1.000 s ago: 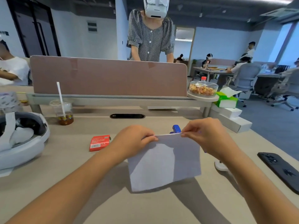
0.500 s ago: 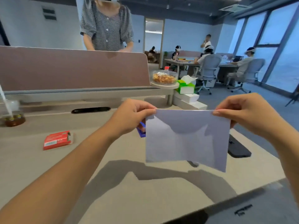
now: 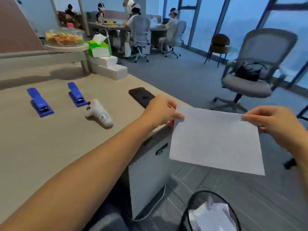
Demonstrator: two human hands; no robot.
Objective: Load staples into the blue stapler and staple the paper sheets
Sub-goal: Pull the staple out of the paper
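The white paper sheets (image 3: 215,140) hang in the air past the desk's right edge, above the floor and a waste bin. My left hand (image 3: 160,110) pinches their top left corner and my right hand (image 3: 273,122) pinches the top right corner. Two blue staplers lie on the desk to the left: one (image 3: 40,102) further left, the other (image 3: 76,95) nearer the middle. Neither hand touches a stapler.
A white controller (image 3: 100,113) and a black phone (image 3: 141,96) lie on the desk (image 3: 50,144). A black mesh bin (image 3: 210,212) with crumpled paper stands on the floor below the sheets. A grey office chair (image 3: 253,70) is at the right. Tissue box and snack bowl sit at the back.
The view has swung right and both hands carried the sheets rightward, off the desk and over the bin. The red staple box has left the view; two staplers now show.
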